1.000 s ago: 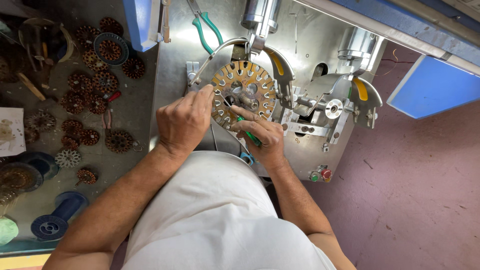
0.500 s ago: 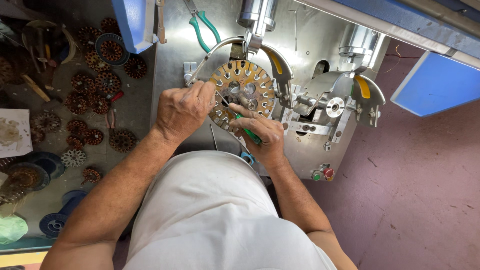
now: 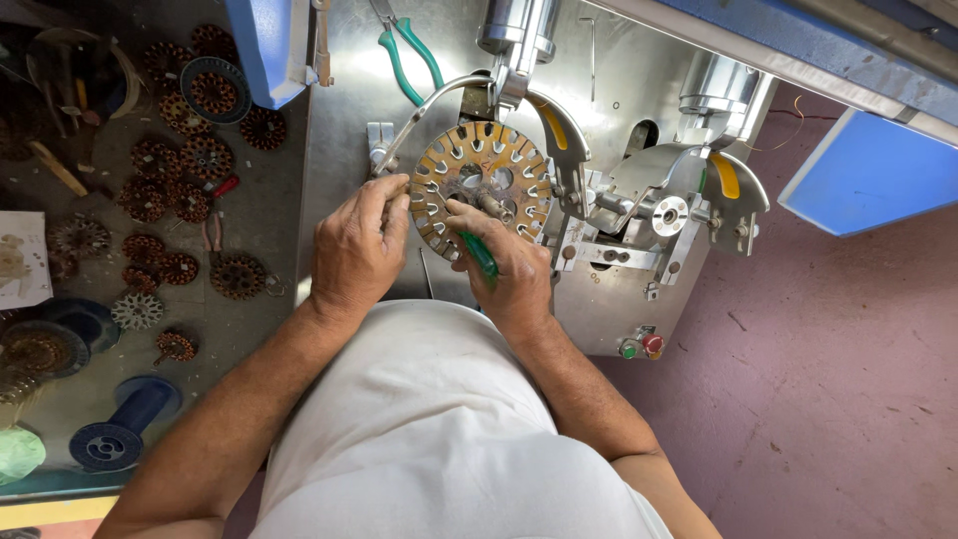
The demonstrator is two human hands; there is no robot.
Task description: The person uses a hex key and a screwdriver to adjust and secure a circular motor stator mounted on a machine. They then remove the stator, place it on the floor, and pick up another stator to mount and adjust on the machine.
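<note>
white paper sheet (image 3: 20,260), far left bench
</note>
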